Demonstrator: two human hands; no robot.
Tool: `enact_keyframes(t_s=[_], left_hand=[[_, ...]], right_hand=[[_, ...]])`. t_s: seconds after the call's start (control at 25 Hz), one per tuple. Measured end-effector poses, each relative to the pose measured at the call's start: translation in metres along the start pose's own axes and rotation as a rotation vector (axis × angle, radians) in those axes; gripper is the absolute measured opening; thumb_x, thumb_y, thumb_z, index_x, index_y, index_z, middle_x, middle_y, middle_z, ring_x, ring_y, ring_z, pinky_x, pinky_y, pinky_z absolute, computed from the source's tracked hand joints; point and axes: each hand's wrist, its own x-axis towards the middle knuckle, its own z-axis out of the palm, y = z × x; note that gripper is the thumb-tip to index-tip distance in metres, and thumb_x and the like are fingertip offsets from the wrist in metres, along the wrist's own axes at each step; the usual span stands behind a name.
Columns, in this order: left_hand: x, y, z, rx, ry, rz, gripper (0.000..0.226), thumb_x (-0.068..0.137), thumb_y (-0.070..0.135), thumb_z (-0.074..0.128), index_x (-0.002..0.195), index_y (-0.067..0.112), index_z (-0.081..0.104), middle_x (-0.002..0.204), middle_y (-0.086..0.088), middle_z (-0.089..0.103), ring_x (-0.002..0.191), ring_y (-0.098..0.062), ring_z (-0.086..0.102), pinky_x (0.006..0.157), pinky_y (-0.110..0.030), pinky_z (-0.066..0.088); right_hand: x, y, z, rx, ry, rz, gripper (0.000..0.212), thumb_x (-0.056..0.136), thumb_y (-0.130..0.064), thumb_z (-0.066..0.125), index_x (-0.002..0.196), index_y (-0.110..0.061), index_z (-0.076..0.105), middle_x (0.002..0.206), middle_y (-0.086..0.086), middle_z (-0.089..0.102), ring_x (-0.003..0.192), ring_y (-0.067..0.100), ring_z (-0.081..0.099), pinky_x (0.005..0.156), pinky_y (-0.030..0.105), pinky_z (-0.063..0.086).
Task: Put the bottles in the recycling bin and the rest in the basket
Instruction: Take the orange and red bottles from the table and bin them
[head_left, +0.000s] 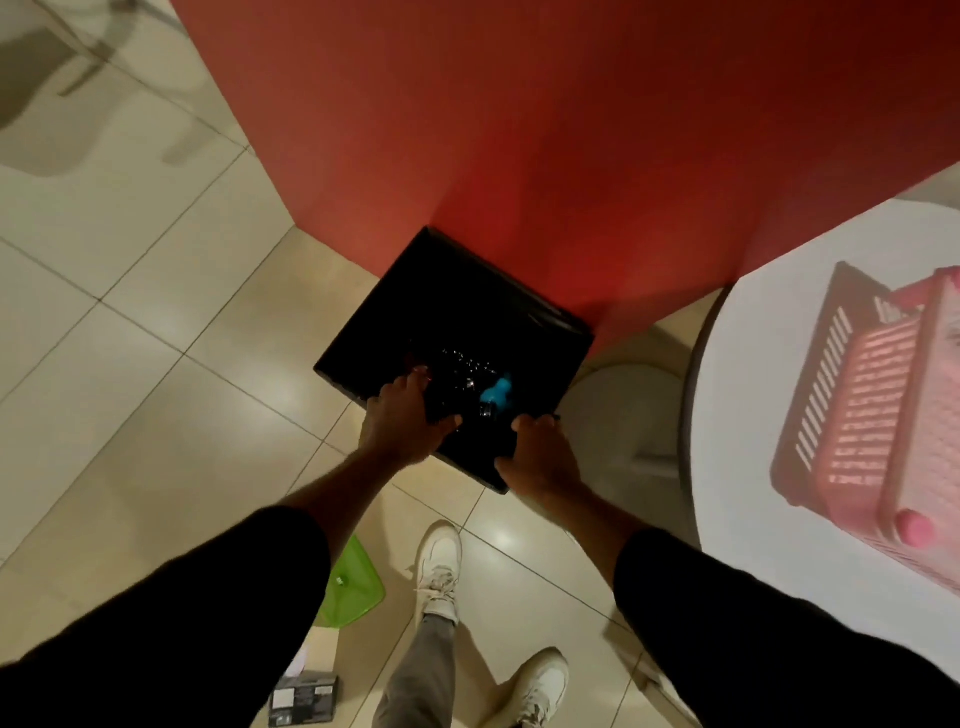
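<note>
A black square recycling bin (363, 332) stands on the tiled floor against a red wall. Inside it lies a clear bottle with a blue label (496, 392), dimly lit. My left hand (402, 423) grips the bin's near rim, fingers over the edge. Gripping the same rim further right is my right hand (540, 454). A pink slatted basket (852, 415) sits on the white round table at the right; its inside is hard to make out.
The red wall (519, 130) rises right behind the bin. The white round table (737, 467) has its pedestal base beside the bin. A green plastic item (353, 587) and a small dark box (304, 701) lie on the floor near my feet.
</note>
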Motion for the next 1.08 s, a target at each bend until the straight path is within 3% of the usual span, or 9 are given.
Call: enact_keyframes(t_s=[0.16,0.36,0.44,0.52,0.64,0.76,0.84,1.0,1.08], left_hand=[[-0.063,0.024,-0.015,0.228,-0.075,0.254,0.095,0.081,0.064,0.076,0.153,0.013,0.041,0.154,-0.008,0.05,0.145,-0.029,0.045,0.119,-0.043,0.038],[-0.117,0.045,-0.013,0.367,-0.189,0.458,0.117,0.088,0.066,0.068,0.167,0.007,0.006,0.176,-0.012,0.005,0.164,-0.03,0.002,0.133,-0.04,0.008],[-0.143,0.058,-0.009,0.425,-0.21,0.544,0.114,0.091,0.065,0.062,0.167,0.006,0.001,0.176,-0.013,-0.004,0.164,-0.029,-0.007,0.132,-0.038,0.0],[-0.171,0.065,-0.004,0.476,-0.215,0.632,0.114,0.088,0.067,0.061,0.166,0.003,0.008,0.175,-0.015,0.0,0.164,-0.032,0.0,0.131,-0.039,0.003],[-0.218,0.069,0.012,0.563,-0.224,0.768,0.113,0.081,0.074,0.06,0.16,-0.002,0.032,0.171,-0.022,0.018,0.16,-0.038,0.02,0.131,-0.046,0.025],[-0.272,0.084,0.032,0.574,-0.233,0.844,0.113,0.083,0.077,0.054,0.164,0.003,0.025,0.175,-0.017,0.007,0.163,-0.034,0.01,0.127,-0.04,0.008],[-0.312,0.106,0.05,0.601,-0.235,0.911,0.114,0.084,0.078,0.047,0.167,0.006,0.016,0.176,-0.013,-0.004,0.164,-0.032,0.002,0.126,-0.039,0.007],[-0.388,0.145,0.097,0.676,-0.292,1.004,0.113,0.083,0.084,0.05,0.163,0.006,0.033,0.174,-0.015,0.016,0.161,-0.031,0.018,0.124,-0.038,0.01],[-0.429,0.169,0.125,0.7,-0.313,1.091,0.113,0.085,0.083,0.047,0.165,0.006,0.026,0.175,-0.015,0.008,0.163,-0.03,0.008,0.129,-0.038,0.009]], right_hand=[[-0.058,0.013,-0.007,-0.01,0.052,-0.11,0.085,0.085,-0.056,0.072,0.151,-0.014,0.038,0.149,0.013,0.049,0.137,0.033,0.045,0.112,0.045,0.042],[-0.125,0.033,-0.009,-0.029,0.134,-0.176,0.099,0.081,-0.06,0.074,0.153,-0.001,0.041,0.149,0.022,0.053,0.137,0.042,0.05,0.113,0.048,0.043],[-0.155,0.044,-0.01,-0.024,0.139,-0.179,0.099,0.089,-0.057,0.069,0.159,0.001,0.029,0.161,0.027,0.038,0.149,0.045,0.036,0.122,0.049,0.03],[-0.188,0.063,-0.007,0.021,0.11,-0.151,0.095,0.098,-0.051,0.058,0.164,-0.003,0.009,0.172,0.021,0.011,0.16,0.038,0.01,0.128,0.043,0.009],[-0.244,0.098,0.007,0.074,0.159,-0.113,0.093,0.1,-0.053,0.048,0.165,-0.006,0.001,0.174,0.016,0.001,0.161,0.032,-0.001,0.126,0.037,-0.002],[-0.308,0.14,0.03,0.104,0.18,-0.056,0.094,0.098,-0.058,0.04,0.164,-0.004,0.001,0.173,0.019,0.003,0.161,0.035,0.001,0.129,0.041,0.002],[-0.355,0.17,0.046,0.121,0.242,-0.013,0.095,0.097,-0.062,0.036,0.163,-0.001,0.007,0.172,0.02,0.009,0.16,0.037,0.007,0.129,0.044,0.007],[-0.444,0.223,0.083,0.136,0.281,0.091,0.091,0.096,-0.067,0.042,0.155,0.003,0.038,0.161,0.022,0.038,0.15,0.038,0.04,0.121,0.046,0.029],[-0.489,0.247,0.101,0.205,0.322,0.158,0.091,0.098,-0.066,0.042,0.157,0.003,0.034,0.165,0.022,0.031,0.153,0.038,0.033,0.122,0.045,0.021]])
